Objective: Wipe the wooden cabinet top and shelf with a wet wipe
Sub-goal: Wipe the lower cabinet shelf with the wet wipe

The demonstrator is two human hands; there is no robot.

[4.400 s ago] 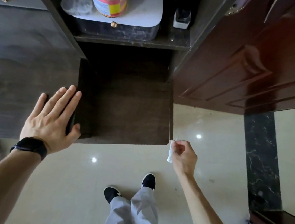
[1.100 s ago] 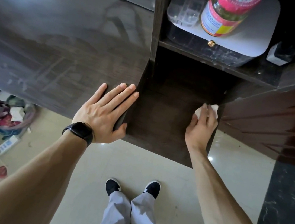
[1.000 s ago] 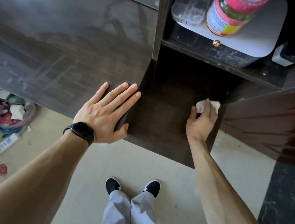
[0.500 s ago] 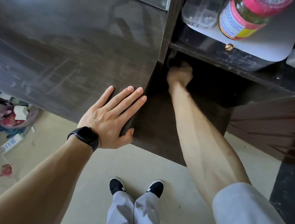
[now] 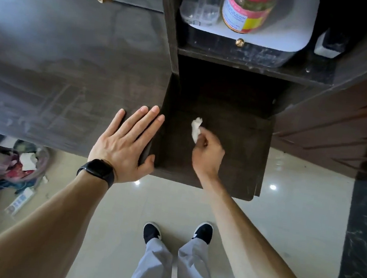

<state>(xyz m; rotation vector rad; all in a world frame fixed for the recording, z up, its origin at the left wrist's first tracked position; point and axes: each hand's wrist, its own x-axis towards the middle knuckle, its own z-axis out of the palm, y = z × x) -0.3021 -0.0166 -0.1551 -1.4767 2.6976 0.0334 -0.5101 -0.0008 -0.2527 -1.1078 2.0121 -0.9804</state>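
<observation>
The dark wooden cabinet top point(image 5: 67, 68) fills the left of the view, streaked with wipe marks. To its right, lower down, lies the dark wooden shelf point(image 5: 240, 150). My left hand point(image 5: 127, 141) rests flat on the cabinet top at its right front corner, fingers straight, thumb over the edge. My right hand point(image 5: 208, 153) is over the middle of the shelf and pinches a crumpled white wet wipe point(image 5: 195, 127), which sticks out from its fingers toward the back left.
Above the shelf, a higher shelf holds a white board point(image 5: 288, 29) with a pink-lidded jar point(image 5: 247, 9) and a clear tray point(image 5: 199, 8). A reddish-brown door point(image 5: 339, 124) stands on the right. A basket of rubbish point(image 5: 17, 165) sits on the tiled floor, left.
My right hand has drawn back from the shelf's far left corner to its middle, and the wipe shows again. The left hand has stayed flat on the cabinet top.
</observation>
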